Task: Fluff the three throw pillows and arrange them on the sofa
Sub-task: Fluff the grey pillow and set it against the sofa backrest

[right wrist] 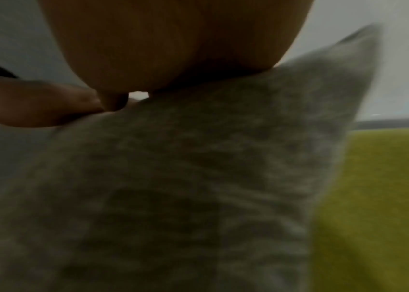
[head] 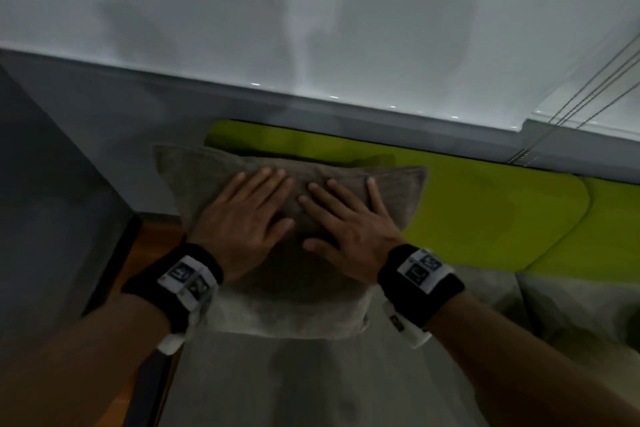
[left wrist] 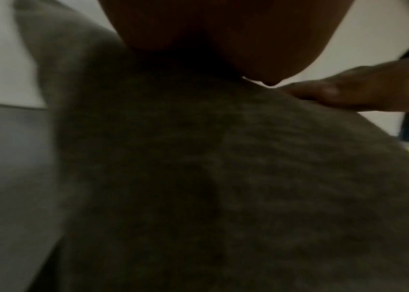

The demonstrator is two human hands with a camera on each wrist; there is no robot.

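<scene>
While pillow leans on green sofa back, left hand and right hand press it, fingers straight, gripping nothing.

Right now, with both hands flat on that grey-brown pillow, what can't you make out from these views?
- The other two pillows: in no view.
- Pillow underside and the seat beneath it: covered by the pillow.
- Both wrist views: blurred, dark, palm filling the top; fabric detail unclear.
- Left hand and right hand palms: hidden against the pillow.
</scene>
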